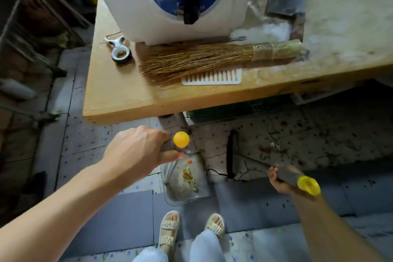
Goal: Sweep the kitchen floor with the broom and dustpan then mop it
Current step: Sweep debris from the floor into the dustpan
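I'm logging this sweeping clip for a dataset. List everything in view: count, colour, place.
dustpan: one, grey metal, on the floor ahead of the feet, holding scraps
dustpan handle: one, orange-capped, in the left hand
broom: one, dark head on the floor right of the dustpan, yellow-capped handle
straw hand broom: one, brown, lying on the wooden table
white appliance: one, blue label, on the table
comb-like plastic piece: one, white, beside the straw broom
peeler: one, white
tape roll: one, black
sandals: two, cream
left hand: grips the dustpan handle
right hand: grips the broom handle
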A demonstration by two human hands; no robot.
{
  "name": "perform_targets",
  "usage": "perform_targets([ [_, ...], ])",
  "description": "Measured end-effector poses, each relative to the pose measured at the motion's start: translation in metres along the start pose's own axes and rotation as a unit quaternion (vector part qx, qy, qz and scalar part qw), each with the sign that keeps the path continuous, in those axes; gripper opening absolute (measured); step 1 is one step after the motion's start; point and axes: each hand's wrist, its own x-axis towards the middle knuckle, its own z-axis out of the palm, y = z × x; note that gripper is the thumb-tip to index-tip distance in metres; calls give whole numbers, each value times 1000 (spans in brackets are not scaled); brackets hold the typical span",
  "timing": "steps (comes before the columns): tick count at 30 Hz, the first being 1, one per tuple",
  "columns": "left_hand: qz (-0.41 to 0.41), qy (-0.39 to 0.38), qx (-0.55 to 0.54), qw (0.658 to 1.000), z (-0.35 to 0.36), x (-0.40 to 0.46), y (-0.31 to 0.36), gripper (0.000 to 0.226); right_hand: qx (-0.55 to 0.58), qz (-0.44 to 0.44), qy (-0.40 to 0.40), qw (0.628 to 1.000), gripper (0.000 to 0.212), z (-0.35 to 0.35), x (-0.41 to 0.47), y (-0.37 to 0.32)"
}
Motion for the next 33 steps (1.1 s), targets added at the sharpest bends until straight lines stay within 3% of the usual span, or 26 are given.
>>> perform_targets([
  [2,1,-16,-8,1000,-6,7,17,50,9,-33,82,996,22,-6,-11,-17],
  [6,2,-16,-3,1000,-14,19,45,40,41,-67,98,992,18,-20,-30,-42],
  [9,9,-15,-13,1000,-19,23,59,36,38,-80,83,993,22,-23,-46,-48],
  [12,14,-3,3,1000,-23,25,70,42,13,-57,54,997,39,-23,-62,-51],
  [15,11,0,10,1000,-27,24,74,47,19,-22,72,997,21,-26,-69,-51],
  [20,1,8,-3,1000,-31,17,63,48,-1,23,60,998,41,-16,-59,-33],
  [25,14,21,-4,1000,-31,10,48,48,-26,20,40,999,27,0,-50,-6],
  [29,37,23,8,999,-30,6,41,53,1,32,-26,999,52,-1,-47,4],
  [33,67,23,9,997,-28,11,41,58,10,48,-54,997,48,-10,-46,4],
])
